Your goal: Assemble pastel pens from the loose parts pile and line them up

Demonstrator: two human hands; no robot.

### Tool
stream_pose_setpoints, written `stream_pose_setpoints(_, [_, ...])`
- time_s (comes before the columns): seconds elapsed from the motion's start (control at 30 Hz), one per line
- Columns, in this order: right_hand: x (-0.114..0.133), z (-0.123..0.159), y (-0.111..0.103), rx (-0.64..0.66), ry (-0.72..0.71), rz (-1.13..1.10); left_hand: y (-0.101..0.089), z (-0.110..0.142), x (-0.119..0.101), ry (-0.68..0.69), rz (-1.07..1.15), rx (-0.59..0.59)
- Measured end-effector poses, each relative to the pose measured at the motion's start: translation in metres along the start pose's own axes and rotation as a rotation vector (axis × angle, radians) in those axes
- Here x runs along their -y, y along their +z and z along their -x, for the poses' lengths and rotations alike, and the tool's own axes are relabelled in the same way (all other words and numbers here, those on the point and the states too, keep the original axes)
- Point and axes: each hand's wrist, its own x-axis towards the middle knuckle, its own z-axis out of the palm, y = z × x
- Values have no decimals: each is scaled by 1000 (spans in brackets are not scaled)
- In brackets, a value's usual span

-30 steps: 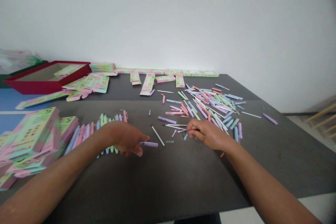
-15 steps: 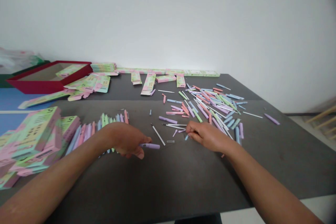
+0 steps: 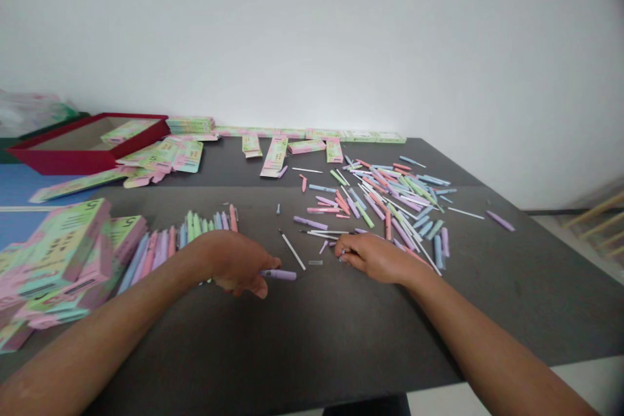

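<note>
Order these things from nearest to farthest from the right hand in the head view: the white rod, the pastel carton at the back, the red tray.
1. white rod: on the table, left of the right hand.
2. pastel carton: farther back, towards the wall.
3. red tray: far left, at the back.

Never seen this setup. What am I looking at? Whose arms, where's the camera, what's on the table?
There's no machine here: these are a person's own bare arms, filmed by one camera worn on their head, looking forward and down. The left hand holds a lilac pen. The right hand is at the edge of a loose heap of pastel pens and white sticks; whatever its fingers hold is too small to tell. The dark table also bears a row of pens, stacked pink-and-green boxes and a red tray.
</note>
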Motion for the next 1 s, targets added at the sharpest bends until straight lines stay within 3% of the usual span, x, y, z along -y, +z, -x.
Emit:
stream_pose_setpoints(0.2, [-6,-3,4,11,-14,-71,-3,2,-5,5,-63,1])
stream_pose_setpoints(0.37, [-21,1,-3,-111,67,-180,-3,1,-5,-21,-43,22])
stream_pose_setpoints(0.5, [-28,3,-5,-134,124,-196,-1,-2,-3,-20,-6,42])
stream_pose_setpoints(0.83, [0,-5,9,-111,-45,9,3,-7,-3,-24,-57,20])
stream_pose_setpoints(1.0, [8,-7,10,-114,-96,-28,4,-7,-5,-15,-102,5])
